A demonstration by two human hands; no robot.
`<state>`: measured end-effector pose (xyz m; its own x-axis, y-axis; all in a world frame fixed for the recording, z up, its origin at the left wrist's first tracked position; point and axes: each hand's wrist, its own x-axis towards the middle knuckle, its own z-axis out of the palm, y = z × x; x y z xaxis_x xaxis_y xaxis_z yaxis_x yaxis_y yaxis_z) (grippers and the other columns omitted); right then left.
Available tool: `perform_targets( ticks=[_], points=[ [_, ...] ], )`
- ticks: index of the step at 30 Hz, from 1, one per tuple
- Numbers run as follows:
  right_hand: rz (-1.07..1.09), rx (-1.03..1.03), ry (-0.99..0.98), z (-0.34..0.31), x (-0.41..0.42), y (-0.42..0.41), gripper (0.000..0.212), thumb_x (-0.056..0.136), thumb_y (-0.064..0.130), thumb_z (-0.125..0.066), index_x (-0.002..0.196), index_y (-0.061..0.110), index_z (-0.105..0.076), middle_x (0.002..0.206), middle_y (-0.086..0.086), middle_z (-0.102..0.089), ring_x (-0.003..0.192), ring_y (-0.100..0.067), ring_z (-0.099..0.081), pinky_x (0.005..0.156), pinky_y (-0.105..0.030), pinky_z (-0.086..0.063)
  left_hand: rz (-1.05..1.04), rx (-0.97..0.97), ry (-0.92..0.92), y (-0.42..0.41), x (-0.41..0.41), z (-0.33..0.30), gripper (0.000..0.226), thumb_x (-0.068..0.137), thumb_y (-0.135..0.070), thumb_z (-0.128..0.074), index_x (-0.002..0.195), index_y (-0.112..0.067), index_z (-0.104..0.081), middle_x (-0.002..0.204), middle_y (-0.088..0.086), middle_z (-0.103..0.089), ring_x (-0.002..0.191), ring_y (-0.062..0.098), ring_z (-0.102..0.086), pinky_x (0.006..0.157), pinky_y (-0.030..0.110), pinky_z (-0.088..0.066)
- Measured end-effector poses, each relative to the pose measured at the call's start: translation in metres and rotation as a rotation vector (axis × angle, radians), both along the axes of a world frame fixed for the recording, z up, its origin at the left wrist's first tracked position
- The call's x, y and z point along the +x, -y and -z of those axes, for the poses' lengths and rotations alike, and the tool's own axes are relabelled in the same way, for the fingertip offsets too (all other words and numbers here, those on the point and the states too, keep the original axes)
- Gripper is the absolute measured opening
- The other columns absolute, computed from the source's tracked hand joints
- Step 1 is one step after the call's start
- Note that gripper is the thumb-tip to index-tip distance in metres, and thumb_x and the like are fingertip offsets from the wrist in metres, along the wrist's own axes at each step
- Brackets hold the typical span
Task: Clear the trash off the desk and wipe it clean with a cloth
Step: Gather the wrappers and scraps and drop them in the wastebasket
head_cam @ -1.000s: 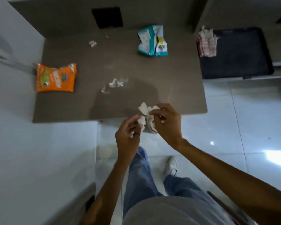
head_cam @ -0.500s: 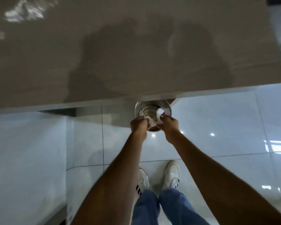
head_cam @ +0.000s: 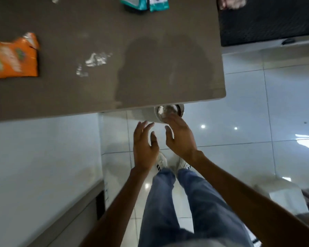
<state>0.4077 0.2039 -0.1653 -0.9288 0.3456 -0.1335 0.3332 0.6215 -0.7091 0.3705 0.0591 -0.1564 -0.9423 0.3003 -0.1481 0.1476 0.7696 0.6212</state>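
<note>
The brown desk (head_cam: 150,72) fills the upper left. On it lie an orange snack bag (head_cam: 11,57) at the left edge, a clear crumpled wrapper (head_cam: 95,60) in the middle and a teal-and-white packet (head_cam: 144,3) at the top edge. A round metal bin (head_cam: 169,113) stands on the floor, half hidden under the desk's front edge, with crumpled paper inside. My left hand (head_cam: 144,145) and my right hand (head_cam: 180,138) hover just in front of the bin, both open and empty, palms facing each other.
A striped cloth (head_cam: 231,3) lies at the top on a black chair seat (head_cam: 268,22) right of the desk. A white wall or cabinet (head_cam: 39,166) stands to my left. White floor tiles (head_cam: 239,157) surround my feet. A pale object (head_cam: 285,196) sits at the lower right.
My hands held white crumpled paper, brought it down to the bin and let it go. They are now open, empty and drawn back from the bin. The view has lifted toward the desk.
</note>
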Motion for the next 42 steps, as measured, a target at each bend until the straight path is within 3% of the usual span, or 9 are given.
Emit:
perform_targets(
  ticks=[7,17,23,28,31,35,37,39,42],
  points=[
    [-0.111,0.379,-0.255,-0.079,-0.137,-0.006,0.055,0.098,0.021,-0.052,0.152,0.020,-0.043,0.169,-0.012,-0.029,0.159,-0.035,-0.019,0.127,-0.054,-0.025,-0.058,-0.322,-0.452,0.064,-0.139,-0.076,0.056,0.102,-0.033,-0.051,0.157,-0.021,-0.047,0.170,0.016,-0.031,0.161,0.042,-0.019,0.127,0.053,-0.025],
    [0.256,0.406,0.215,-0.091,-0.393,-0.047,0.061,0.097,0.033,-0.051,0.156,0.036,-0.036,0.175,-0.013,0.002,0.160,-0.048,0.002,0.123,-0.074,-0.003,-0.559,-0.421,-0.008,0.133,-0.400,-0.073,0.081,0.097,-0.048,-0.054,0.168,-0.027,-0.019,0.176,0.022,-0.003,0.158,0.059,0.001,0.119,0.082,-0.007],
    [0.239,0.319,0.121,-0.074,-0.400,-0.055,0.058,0.096,0.012,-0.056,0.153,0.018,-0.049,0.161,-0.018,-0.041,0.152,-0.042,-0.034,0.125,-0.048,-0.030,-0.550,-0.269,0.058,0.142,-0.422,-0.054,0.055,0.109,-0.021,-0.042,0.164,-0.022,-0.036,0.174,0.018,-0.021,0.158,0.055,-0.013,0.129,0.065,-0.009],
    [0.372,0.054,-0.108,-0.102,-0.379,-0.060,0.055,0.080,-0.013,-0.053,0.130,0.001,-0.070,0.135,-0.021,-0.067,0.128,-0.036,-0.061,0.111,-0.029,-0.043,-0.753,0.153,-0.050,0.127,-0.394,-0.078,0.042,0.109,-0.006,-0.044,0.150,0.001,-0.053,0.154,0.022,-0.054,0.147,0.038,-0.048,0.125,0.041,-0.032],
    [0.301,-0.009,-0.394,-0.125,-0.327,-0.034,0.056,0.073,-0.016,-0.050,0.120,-0.001,-0.075,0.124,-0.021,-0.072,0.120,-0.036,-0.065,0.107,-0.019,-0.042,-0.644,0.175,-0.269,0.098,-0.328,-0.105,0.051,0.097,0.004,-0.049,0.148,0.002,-0.057,0.148,0.023,-0.061,0.136,0.038,-0.061,0.117,0.042,-0.045],
    [0.096,-0.053,-0.592,-0.125,-0.198,0.004,0.049,0.077,-0.006,-0.053,0.119,0.007,-0.076,0.123,-0.012,-0.073,0.119,-0.020,-0.064,0.108,-0.008,-0.042,-0.444,0.391,-0.468,0.045,-0.177,-0.104,0.047,0.091,-0.004,-0.050,0.131,0.014,-0.064,0.123,0.034,-0.071,0.112,0.035,-0.068,0.104,0.019,-0.049],
    [-0.016,-0.107,-0.556,-0.113,-0.123,0.021,0.049,0.080,-0.006,-0.054,0.123,0.008,-0.074,0.127,-0.007,-0.072,0.129,-0.007,-0.059,0.111,-0.012,-0.043,-0.366,0.454,-0.428,0.027,-0.102,-0.093,0.037,0.097,-0.011,-0.050,0.126,0.005,-0.066,0.118,0.024,-0.074,0.104,0.034,-0.071,0.091,0.033,-0.056],
    [-0.073,-0.154,-0.459,-0.095,-0.047,0.032,0.041,0.092,0.002,-0.058,0.129,0.015,-0.070,0.130,0.001,-0.069,0.133,0.005,-0.053,0.111,-0.015,-0.045,-0.278,0.503,-0.384,0.015,-0.033,-0.075,0.024,0.110,-0.022,-0.046,0.119,-0.009,-0.064,0.114,-0.002,-0.071,0.101,0.011,-0.071,0.081,0.025,-0.057],
    [0.017,-0.335,-0.084,-0.059,0.029,0.035,0.023,0.098,0.023,-0.067,0.116,0.036,-0.068,0.113,0.025,-0.071,0.109,0.014,-0.066,0.092,-0.007,-0.052,-0.274,0.552,-0.074,-0.001,0.040,-0.038,0.025,0.109,-0.042,-0.052,0.130,-0.032,-0.061,0.123,-0.024,-0.068,0.116,-0.005,-0.067,0.093,0.019,-0.058]
  ],
)
